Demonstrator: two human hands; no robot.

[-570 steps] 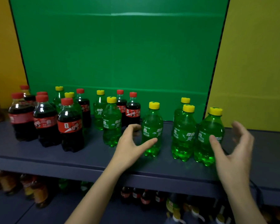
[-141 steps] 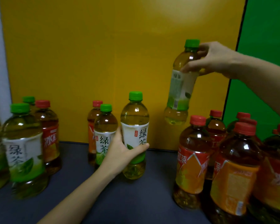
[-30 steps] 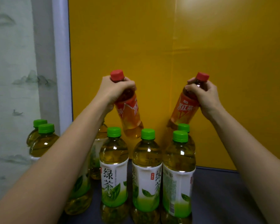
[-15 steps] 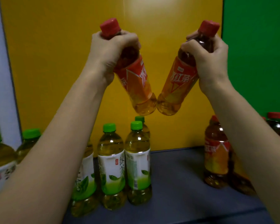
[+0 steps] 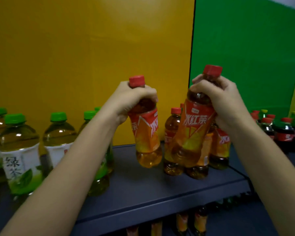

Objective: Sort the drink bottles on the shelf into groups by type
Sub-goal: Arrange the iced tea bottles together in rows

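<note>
Dark blue shelf (image 5: 143,188) carries drink bottles. Left red tea bottle (image 5: 146,138): red cap, orange label, amber liquid, tilted, lifted off shelf. Right red tea bottle (image 5: 194,126): same kind, held before standing red tea group (image 5: 172,143). Green tea bottles (image 5: 19,147), green caps, at left; cola bottles (image 5: 284,133) far right. Yellow panel (image 5: 92,48) and green panel (image 5: 245,57) behind. Left hand (image 5: 131,97) and right hand (image 5: 220,101) each clenched round own bottle's shoulder.

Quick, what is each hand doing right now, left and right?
Left hand: grips a red-capped iced tea bottle by its neck.
Right hand: grips a second red-capped iced tea bottle by its neck.
</note>
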